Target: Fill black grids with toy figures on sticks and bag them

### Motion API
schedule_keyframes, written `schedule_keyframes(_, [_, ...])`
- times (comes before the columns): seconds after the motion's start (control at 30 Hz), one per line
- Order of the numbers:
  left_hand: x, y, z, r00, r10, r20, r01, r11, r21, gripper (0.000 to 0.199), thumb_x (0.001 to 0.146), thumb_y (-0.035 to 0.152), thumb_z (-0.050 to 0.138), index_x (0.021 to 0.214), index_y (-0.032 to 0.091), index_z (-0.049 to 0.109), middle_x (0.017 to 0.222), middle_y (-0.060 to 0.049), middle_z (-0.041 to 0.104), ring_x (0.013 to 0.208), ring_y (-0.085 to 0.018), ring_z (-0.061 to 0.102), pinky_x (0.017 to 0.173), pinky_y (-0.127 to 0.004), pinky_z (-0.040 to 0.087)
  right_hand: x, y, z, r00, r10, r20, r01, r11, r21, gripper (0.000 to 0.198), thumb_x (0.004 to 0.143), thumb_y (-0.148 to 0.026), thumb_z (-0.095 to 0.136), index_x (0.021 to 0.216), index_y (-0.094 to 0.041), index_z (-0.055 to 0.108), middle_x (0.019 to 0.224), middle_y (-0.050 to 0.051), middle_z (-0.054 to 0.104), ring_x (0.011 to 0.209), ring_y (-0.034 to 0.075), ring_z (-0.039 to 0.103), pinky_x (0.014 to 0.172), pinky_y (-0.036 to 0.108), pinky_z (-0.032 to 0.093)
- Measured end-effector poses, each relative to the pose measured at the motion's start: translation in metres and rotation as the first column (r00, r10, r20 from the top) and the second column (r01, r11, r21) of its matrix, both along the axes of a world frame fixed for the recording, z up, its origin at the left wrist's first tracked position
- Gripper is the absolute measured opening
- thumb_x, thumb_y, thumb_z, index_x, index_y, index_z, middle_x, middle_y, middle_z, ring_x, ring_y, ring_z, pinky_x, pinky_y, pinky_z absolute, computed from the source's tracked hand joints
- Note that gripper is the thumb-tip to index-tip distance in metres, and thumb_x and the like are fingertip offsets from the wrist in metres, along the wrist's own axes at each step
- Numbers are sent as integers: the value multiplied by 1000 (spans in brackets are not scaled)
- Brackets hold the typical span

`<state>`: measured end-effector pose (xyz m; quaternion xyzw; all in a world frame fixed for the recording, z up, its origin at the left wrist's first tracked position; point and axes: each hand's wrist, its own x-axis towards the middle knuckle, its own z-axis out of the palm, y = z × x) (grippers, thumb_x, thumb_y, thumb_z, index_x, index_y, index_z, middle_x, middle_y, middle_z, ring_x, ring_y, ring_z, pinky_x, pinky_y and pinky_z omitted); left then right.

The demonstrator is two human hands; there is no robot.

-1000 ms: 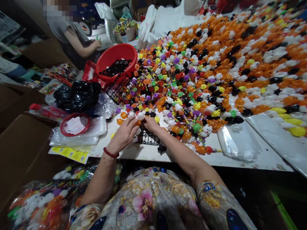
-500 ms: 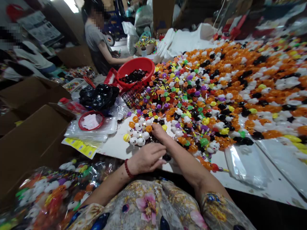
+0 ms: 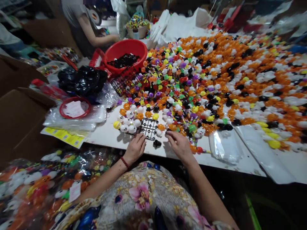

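Note:
A black plastic grid (image 3: 149, 129) lies on the white table in front of me. My left hand (image 3: 134, 149), fingers together, pinches its near left edge. Right of the grid, my right hand (image 3: 179, 146) hovers low with thumb and fingers apart, and nothing shows between them. Beside its fingertips are a small white figure (image 3: 159, 133) and an orange one (image 3: 161, 127). A small black figure (image 3: 157, 143) rests between my hands. White ghost-like heads (image 3: 128, 121) and a yellow head (image 3: 117, 125) cluster left of the grid; what lies beneath them is hidden.
A large heap of small orange, white and black toys (image 3: 230, 73) spreads right. A red basin (image 3: 126, 57) holds black grids. Left are a red basket (image 3: 75, 107) with papers and clear bags (image 3: 98, 115). More clear bags (image 3: 225, 147) lie right. A co-worker (image 3: 82, 28) stands behind.
My hands have moved apart, the right one out to the right, uncovering the black grid. My left hand has reached its near edge. The whole view has shifted.

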<state>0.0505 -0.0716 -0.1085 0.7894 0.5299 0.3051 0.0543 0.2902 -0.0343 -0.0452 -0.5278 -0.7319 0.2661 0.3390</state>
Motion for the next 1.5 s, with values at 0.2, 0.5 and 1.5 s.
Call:
schedule_keyframes(0.2, [7, 8, -14, 998, 42, -53, -49, 990, -135, 36, 94, 19, 41, 127, 17, 56, 131, -16, 60, 123, -27, 58, 103, -45, 52, -8, -37, -40, 980, 55, 192, -64, 997, 37, 26, 93, -20, 47, 107, -21, 68, 99, 10, 69, 89, 21, 67, 81, 33, 57])
schedule_keyframes(0.5, [21, 39, -9, 985, 78, -155, -106, 978, -181, 34, 95, 17, 40, 125, 16, 57, 134, -14, 59, 125, -24, 56, 101, -37, 53, -23, -28, -63, 934, -3, 357, -78, 974, 212, 21, 95, -18, 46, 101, -16, 65, 96, 12, 63, 87, 22, 61, 79, 34, 55])
schedule_keyframes(1.5, [79, 73, 7, 972, -165, -170, 147, 983, -109, 49, 85, 13, 47, 134, 16, 46, 136, -17, 51, 129, -30, 47, 101, -48, 46, 34, 71, 3, 788, -415, 455, 298, 903, 308, 32, 92, -17, 44, 117, -12, 64, 98, 16, 71, 89, 26, 66, 84, 39, 54])
